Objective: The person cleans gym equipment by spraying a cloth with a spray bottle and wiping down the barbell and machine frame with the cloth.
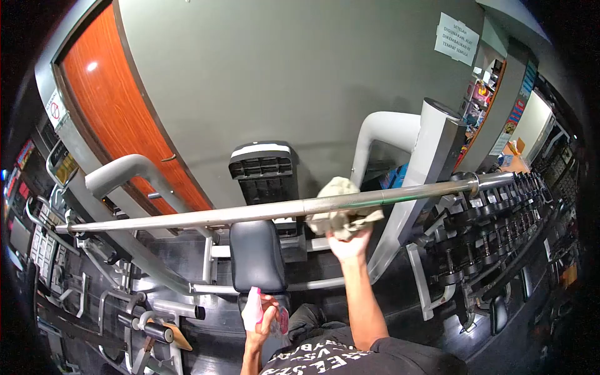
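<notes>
A long metal barbell (262,213) lies across the rack, running from left to right in front of me. My right hand (350,244) presses a crumpled beige cloth (340,219) round the bar, right of its middle. Part of the cloth stands above the bar and part hangs below. Low in front of my body, my left hand (267,314) grips a spray bottle with a white and pink head (253,309). Its clear lower part is partly covered by my fingers. Below the bar stands a padded black bench (255,256).
Grey rack uprights (417,181) rise at both sides. Rows of dumbbells (494,240) fill a rack at the right. At the left stand an orange-brown door (115,94) and other gym machines (150,331). A grey wall (281,75) is behind the bar.
</notes>
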The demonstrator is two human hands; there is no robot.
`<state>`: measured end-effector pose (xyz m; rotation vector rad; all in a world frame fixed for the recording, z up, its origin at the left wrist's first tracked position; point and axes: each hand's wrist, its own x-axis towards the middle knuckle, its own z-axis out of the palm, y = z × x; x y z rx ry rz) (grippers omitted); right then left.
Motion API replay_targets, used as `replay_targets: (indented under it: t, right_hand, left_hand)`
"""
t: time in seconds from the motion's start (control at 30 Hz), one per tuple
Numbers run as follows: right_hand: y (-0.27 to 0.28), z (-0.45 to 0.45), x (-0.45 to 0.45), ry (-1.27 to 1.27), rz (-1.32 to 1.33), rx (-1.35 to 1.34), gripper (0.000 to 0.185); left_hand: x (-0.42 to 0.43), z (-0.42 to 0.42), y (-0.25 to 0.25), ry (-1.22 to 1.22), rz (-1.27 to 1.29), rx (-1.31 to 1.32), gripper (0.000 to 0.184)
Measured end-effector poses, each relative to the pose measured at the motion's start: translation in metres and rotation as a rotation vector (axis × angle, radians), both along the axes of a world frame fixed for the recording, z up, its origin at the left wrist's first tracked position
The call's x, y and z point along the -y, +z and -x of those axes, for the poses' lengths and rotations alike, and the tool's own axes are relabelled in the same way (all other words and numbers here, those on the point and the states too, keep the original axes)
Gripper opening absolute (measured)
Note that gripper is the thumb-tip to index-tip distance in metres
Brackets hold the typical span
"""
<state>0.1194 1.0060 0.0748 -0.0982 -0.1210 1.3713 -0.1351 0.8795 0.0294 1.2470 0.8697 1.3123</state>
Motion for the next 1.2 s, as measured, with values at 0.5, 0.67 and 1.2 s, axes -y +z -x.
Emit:
replay_targets:
  t: [0.5, 0.67, 1.2]
  right_hand:
    - [0.027, 0.061, 0.028, -0.371, 0.293, 0.301, 0.028]
    - [0.010, 0.072, 0.032, 0.019, 0.043, 0.768, 0.013]
    - [0.081, -0.006, 0.035, -1.262, 0.124, 2.028, 0.049]
  left_hand:
    - [0.002, -0.013, 0.007, -0.066, -0.004, -0.018, 0.022]
    - [0.004, -0.013, 0.006, -0.052, -0.037, -0.076, 0.023]
    - [0.004, -0.014, 0.010, -0.006, -0.008, -0.060, 0.023]
